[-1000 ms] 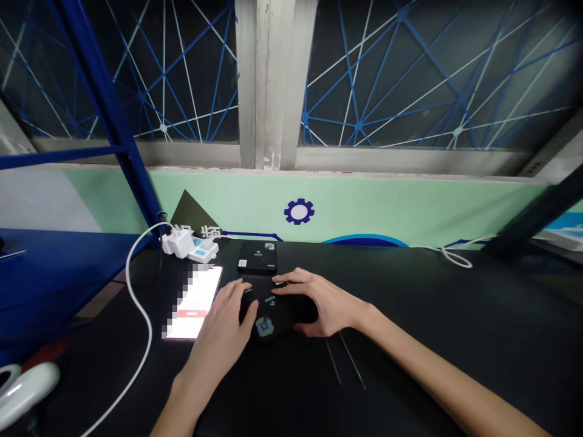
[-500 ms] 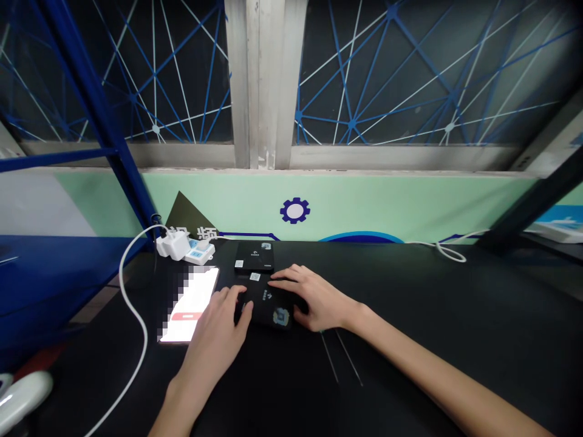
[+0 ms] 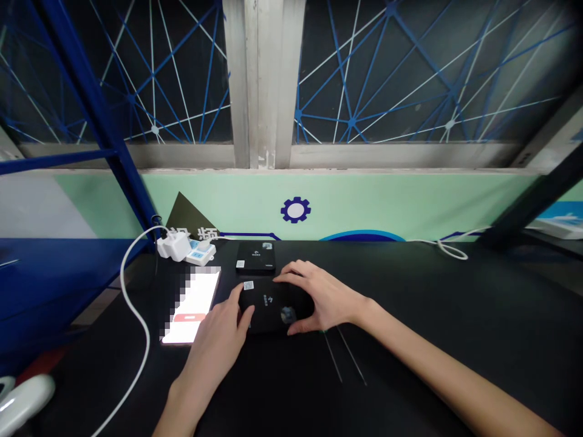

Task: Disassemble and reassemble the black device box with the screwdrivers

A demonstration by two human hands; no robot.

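Window panes (image 3: 364, 67) crossed by blue and white lines fill the upper part of the view, above a pale green wall (image 3: 228, 197) and a broad black table (image 3: 410, 291); a blue post (image 3: 98, 115) slants down at left. Over the table, the right hand (image 3: 325, 297) arches around the right end of the near black box (image 3: 268, 312), its fingertips at the far edge and its thumb at the near edge, wide apart with the box between them. The left hand (image 3: 223, 325) is closed on the left end, index finger at the far left corner and thumb nearer the person, lapping onto the top; how hard either hand presses, I cannot tell. The box lies flat, just in front of the far black box (image 3: 255, 258); what is inside either box cannot be seen. A phone (image 3: 195, 303) with a lit screen lies left of the near box, one corner behind the left hand. Beyond it, a white power strip (image 3: 200, 252) has a bulky white plug (image 3: 177, 246) seated at its left end. Two thin rods (image 3: 333, 357) show below the right hand. Smallest, a square white label (image 3: 248, 285) sits at the near box's far left corner, beside the left index finger.
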